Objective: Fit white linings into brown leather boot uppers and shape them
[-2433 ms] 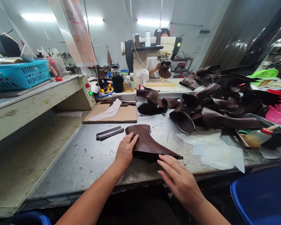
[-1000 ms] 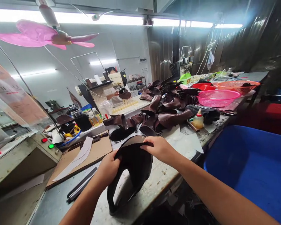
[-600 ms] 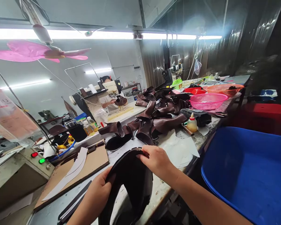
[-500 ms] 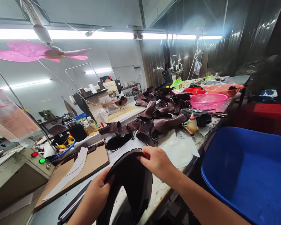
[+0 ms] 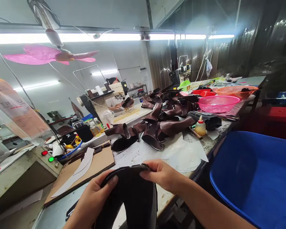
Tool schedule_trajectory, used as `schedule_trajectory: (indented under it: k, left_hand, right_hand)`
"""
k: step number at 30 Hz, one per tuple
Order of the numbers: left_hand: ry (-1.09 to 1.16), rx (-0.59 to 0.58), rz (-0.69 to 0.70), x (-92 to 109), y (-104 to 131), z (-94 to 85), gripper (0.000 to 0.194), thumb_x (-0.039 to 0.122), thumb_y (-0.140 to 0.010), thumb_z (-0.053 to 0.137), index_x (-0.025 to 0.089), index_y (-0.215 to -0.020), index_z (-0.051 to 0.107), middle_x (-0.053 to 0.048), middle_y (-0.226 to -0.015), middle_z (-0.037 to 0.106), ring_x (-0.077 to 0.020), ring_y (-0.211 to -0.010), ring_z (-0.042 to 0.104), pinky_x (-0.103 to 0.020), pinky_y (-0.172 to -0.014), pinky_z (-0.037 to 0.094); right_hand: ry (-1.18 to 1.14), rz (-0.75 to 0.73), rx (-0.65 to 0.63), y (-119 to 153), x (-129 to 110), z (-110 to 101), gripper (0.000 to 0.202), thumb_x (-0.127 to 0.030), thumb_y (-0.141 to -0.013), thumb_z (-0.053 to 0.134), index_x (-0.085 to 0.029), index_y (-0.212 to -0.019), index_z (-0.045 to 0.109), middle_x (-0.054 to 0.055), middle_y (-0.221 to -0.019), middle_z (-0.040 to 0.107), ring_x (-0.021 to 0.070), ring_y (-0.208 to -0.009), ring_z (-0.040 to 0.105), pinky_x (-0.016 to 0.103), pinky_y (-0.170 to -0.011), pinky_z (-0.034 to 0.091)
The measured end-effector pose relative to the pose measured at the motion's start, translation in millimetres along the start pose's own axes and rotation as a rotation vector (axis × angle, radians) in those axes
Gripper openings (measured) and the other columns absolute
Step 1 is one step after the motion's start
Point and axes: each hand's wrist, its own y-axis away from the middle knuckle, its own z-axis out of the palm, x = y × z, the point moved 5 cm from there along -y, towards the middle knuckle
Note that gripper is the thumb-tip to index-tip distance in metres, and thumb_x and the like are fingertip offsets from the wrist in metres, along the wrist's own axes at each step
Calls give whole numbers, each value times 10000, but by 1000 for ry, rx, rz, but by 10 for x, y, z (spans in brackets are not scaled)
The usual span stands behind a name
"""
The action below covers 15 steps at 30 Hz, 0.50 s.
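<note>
The person's left hand (image 5: 95,194) and right hand (image 5: 163,175) are both closed on the curved top edge of a dark brown leather boot upper (image 5: 133,197), fingers pinching the rim so that the piece is held up just above the near edge of the scuffed grey metal worktable (image 5: 138,152). Farther back on the table lies a heap of brown leather boot pieces (image 5: 162,122), with a small yellow glue bottle (image 5: 200,126) beside it. A large blue plastic tub (image 5: 257,178) stands to the right.

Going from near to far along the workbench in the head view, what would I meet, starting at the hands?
Dark leather piece held by left hand and right hand → white paper patterns → pile of brown leather uppers → sewing machine.
</note>
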Motion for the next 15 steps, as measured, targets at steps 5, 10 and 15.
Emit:
schedule_trajectory:
  k: [5,10,15]
  left_hand:
    - [-121,61,106,60,-28,78,506,663,-663,588,165,-578,557,27,-494,519,-94,-448,436,-194,-411,349]
    - [-673,268,593,593,56,62,437,507,-735,574,188,-441,522,36,-445,428,-101,-483,415,-213,-489,373]
    - [-847,673,1170,991,627,-104,146,336,-757,628,267,-858,707,-18,-964,685,-203,-936,608,-329,-917,459]
  right_hand:
    - [36,144,-271,96,72,157,284,-441,-749,654,-165,-774,593,-41,-675,497,98,-637,448,223,-625,373]
    - [835,-26,-282,-77,-262,262,274,-364,-854,520,-180,-658,571,-58,-552,439,92,-525,396,216,-524,327]
    - [942,-351,306,-202,-290,114,373,-402,-941,327,-192,-890,630,31,-727,639,155,-654,561,252,-636,410]
